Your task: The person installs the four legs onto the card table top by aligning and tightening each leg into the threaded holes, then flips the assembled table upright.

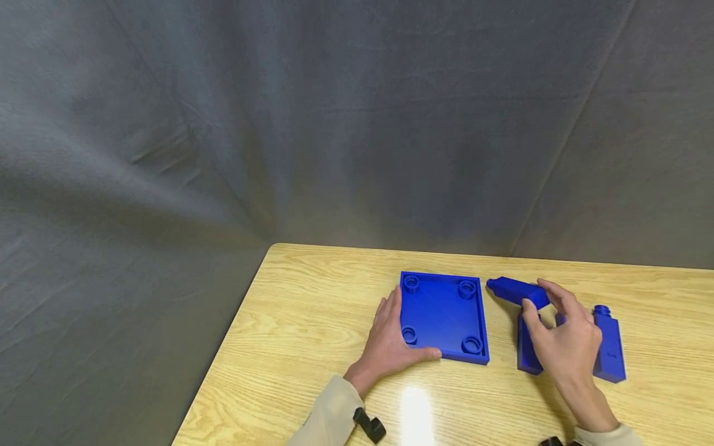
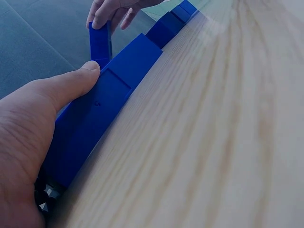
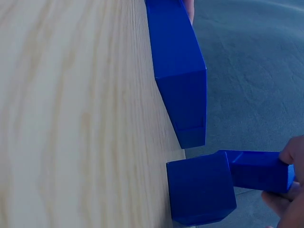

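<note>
A blue square tabletop (image 1: pixel 443 316) lies underside up, with a raised rim and a round threaded socket in each corner. My left hand (image 1: pixel 385 347) rests against its near left corner, fingers straight along the left side and thumb (image 2: pixel 78 83) against the near wall. Just right of the tabletop, my right hand (image 1: pixel 569 341) pinches the square end of a blue table leg (image 1: pixel 510 291) between thumb and fingers. That leg is tilted, its threaded tip pointing left toward the tabletop. Beneath the right hand lies another leg (image 1: pixel 528 353), partly covered.
Farther right lies another blue leg (image 1: pixel 609 350), threaded end away from me. A bit of a purplish-blue piece (image 1: pixel 559 319) shows behind the right hand, mostly hidden. The wooden table (image 1: pixel 301 303) ends at a grey curtain (image 1: pixel 418 136) behind and on the left.
</note>
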The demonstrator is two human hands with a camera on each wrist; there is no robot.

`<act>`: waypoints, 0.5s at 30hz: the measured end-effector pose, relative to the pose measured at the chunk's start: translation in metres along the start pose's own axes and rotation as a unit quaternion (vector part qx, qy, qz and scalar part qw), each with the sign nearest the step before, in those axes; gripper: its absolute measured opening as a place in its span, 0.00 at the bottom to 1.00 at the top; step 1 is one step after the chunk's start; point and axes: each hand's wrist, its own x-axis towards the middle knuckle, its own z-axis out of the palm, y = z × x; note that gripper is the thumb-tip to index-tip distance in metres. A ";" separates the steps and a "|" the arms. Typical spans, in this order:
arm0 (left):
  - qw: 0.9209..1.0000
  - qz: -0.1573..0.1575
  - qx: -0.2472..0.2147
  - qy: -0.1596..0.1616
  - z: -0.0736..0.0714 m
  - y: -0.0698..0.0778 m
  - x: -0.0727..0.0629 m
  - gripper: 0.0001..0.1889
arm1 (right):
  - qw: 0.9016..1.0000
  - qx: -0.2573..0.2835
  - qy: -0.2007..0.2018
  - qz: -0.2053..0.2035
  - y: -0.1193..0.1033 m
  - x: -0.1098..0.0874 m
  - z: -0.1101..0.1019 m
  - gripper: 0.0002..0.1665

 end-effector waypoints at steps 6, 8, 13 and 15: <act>1.000 0.010 0.006 0.006 0.001 -0.001 0.001 0.77 | 0.999 0.037 0.016 -0.014 0.002 0.002 0.001 0.28; 1.000 0.011 0.007 0.007 0.001 -0.001 0.001 0.77 | 0.998 0.052 0.016 -0.020 0.001 0.003 0.000 0.28; 1.000 0.010 0.006 0.007 0.002 -0.001 0.002 0.77 | 0.995 0.096 0.005 -0.034 -0.005 0.006 -0.001 0.26; 1.000 0.007 0.006 0.008 0.002 -0.001 0.002 0.77 | 0.992 0.122 0.004 -0.031 -0.009 0.007 0.000 0.27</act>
